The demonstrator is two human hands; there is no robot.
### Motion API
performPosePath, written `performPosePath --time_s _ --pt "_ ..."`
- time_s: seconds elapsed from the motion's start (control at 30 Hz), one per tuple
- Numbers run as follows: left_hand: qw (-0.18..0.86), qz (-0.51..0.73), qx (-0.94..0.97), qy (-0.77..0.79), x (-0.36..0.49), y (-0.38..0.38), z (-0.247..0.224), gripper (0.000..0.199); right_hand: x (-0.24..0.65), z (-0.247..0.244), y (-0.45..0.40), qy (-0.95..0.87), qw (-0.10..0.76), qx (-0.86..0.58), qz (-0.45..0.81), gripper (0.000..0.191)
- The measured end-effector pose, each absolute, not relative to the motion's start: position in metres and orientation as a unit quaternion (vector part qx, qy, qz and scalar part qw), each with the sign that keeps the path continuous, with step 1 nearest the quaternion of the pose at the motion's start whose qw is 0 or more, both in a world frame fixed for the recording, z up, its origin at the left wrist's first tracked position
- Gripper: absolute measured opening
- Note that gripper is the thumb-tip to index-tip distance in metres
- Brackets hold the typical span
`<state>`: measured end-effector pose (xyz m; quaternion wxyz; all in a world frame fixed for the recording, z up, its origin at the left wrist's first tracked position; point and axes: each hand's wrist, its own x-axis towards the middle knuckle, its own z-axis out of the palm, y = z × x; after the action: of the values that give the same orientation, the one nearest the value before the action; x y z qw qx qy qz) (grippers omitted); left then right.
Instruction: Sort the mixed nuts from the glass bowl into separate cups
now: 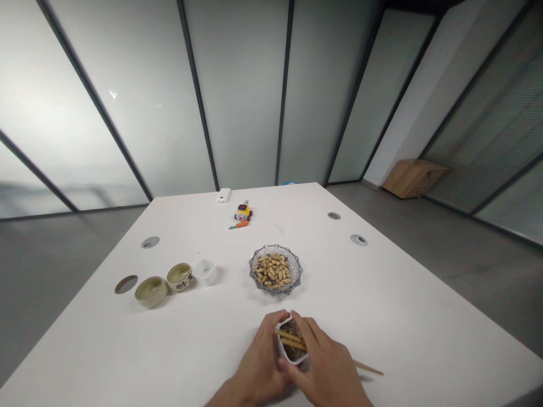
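Note:
Near the front of the table, both hands close around a small white square container [292,360]. My left hand [263,359] wraps its left side, with the thumb low at the front edge. On the opposite side, my right hand [324,362] grips the rim with its fingers, thumb at the near corner. Inside lie thin, dark and pale striped bits that look like sunflower seeds. A pair of wooden chopsticks [292,340] crosses the container's opening and passes under my right hand; a tip shows at the right. Just beyond sits a scalloped glass bowl [297,275] of peanuts [272,271].
Left of the glass bowl stand a white plastic cup [205,272] and two olive-green bowls [151,292], one with dark lettering. Farther back are a yellow toy vehicle [243,211], an orange-handled toy [240,225] and a white box [223,195]. Round holes pierce the white table [203,345].

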<state>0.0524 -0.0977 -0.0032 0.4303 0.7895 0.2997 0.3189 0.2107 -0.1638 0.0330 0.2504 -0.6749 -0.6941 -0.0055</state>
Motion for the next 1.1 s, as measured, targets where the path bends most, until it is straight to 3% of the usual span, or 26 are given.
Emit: performPosePath --time_s 0.2,0.37,0.5,0.63,0.77,0.87,0.93,1.0,1.1 --pt "0.311 0.323 0.842 0.301 0.034 -0.076 0.005 0.088 0.259 0.048 -0.149 -0.635 0.226 -0.737 -0.061 0.055" --pt "0.075 0.387 0.768 0.504 -0.022 -0.013 0.040 0.066 0.323 0.058 -0.112 -0.521 0.141 -0.837 -0.089 0.062" --pt "-0.084 0.273 0.753 0.593 -0.060 0.027 0.067 0.063 0.345 0.046 -0.088 -0.528 0.110 -0.839 -0.071 0.060" --pt "-0.119 0.179 0.764 0.608 -0.067 0.043 0.070 0.060 0.346 0.035 -0.081 -0.541 0.118 -0.829 -0.083 0.061" --pt "-0.105 0.142 0.767 0.617 -0.057 0.045 0.067 0.052 0.343 0.057 -0.084 -0.524 0.194 -0.809 -0.183 0.059" --pt "-0.112 0.112 0.763 0.627 -0.045 0.039 0.068 0.046 0.335 0.096 -0.092 -0.521 0.334 -0.731 -0.287 0.043" --pt "-0.118 0.102 0.764 0.626 -0.036 0.032 0.068 0.046 0.324 0.122 -0.098 -0.567 0.438 -0.642 -0.273 0.038" --pt "-0.104 0.106 0.774 0.615 -0.026 0.024 0.062 0.045 0.309 0.139 -0.100 -0.571 0.535 -0.578 -0.231 0.046" --pt "-0.036 0.150 0.791 0.592 -0.012 0.007 0.044 0.043 0.286 0.140 -0.094 -0.598 0.559 -0.542 -0.190 0.068"
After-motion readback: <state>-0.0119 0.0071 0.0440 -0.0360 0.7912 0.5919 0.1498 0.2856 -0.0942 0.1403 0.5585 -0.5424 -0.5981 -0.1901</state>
